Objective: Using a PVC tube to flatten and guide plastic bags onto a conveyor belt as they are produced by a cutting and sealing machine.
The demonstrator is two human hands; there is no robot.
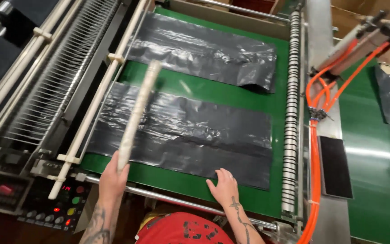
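left hand [112, 177] fingers wrapped round pale stick [137, 113] held over near black bag stack [181, 135] on green belt [274, 106]; right hand [223, 185] fingers spread flat on stack's front edge. risk: stick snags film, stack slides askew.

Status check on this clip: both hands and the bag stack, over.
Left hand gripping pale wrapped stick, raised over belt. Right hand flat on near stack of black plastic bags. Second black stack beyond, apart. Nothing in the way.

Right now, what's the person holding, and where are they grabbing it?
The left hand grips a long whitish stick by its near end. The right hand holds nothing; it rests flat on the black plastic sheet.
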